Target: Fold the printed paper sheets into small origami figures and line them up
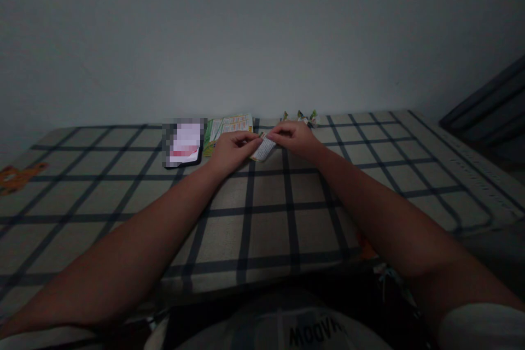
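A small printed packet, pale with lines of dark text, is pinched between both my hands above the table. My left hand grips its left side with thumb and fingers together. On its upper right, the fingertips of my right hand press on the edge. The packet is tilted, and part of its top is hidden by my fingers. Behind my left hand lie green printed sheets or packets, partly covered by it. Several small green and white pieces lie just beyond my right hand; their kind is unclear.
To the left of the green sheets, a dark-edged device with a lit, pixelated screen lies on the table. A checked cloth covers the table. The grey wall rises at its back edge. A dark slatted object stands at right.
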`<state>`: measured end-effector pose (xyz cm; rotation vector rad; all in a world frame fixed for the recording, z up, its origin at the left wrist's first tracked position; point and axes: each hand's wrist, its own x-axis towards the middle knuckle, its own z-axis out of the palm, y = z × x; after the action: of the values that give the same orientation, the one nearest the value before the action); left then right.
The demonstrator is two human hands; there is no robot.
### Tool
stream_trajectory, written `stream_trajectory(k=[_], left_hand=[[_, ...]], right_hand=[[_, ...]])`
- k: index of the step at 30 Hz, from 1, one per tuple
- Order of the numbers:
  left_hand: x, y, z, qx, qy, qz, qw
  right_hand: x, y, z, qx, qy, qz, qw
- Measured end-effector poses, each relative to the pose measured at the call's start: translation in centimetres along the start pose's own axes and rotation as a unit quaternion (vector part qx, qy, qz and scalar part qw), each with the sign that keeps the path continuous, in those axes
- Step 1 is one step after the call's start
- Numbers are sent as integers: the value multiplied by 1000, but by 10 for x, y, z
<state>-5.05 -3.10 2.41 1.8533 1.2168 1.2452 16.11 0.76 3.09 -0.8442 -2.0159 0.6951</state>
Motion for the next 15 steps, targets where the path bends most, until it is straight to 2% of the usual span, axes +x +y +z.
stream_trajectory(k=[7,15], left_hand=[[1,-3,3,-21,22,-2,1000],[4,-6,0,-7,15,13,1000]], right_hand=[[-1,-3,-1,-44,-28,-38,998],[0,-3,-2,-89,-11,-105,990]])
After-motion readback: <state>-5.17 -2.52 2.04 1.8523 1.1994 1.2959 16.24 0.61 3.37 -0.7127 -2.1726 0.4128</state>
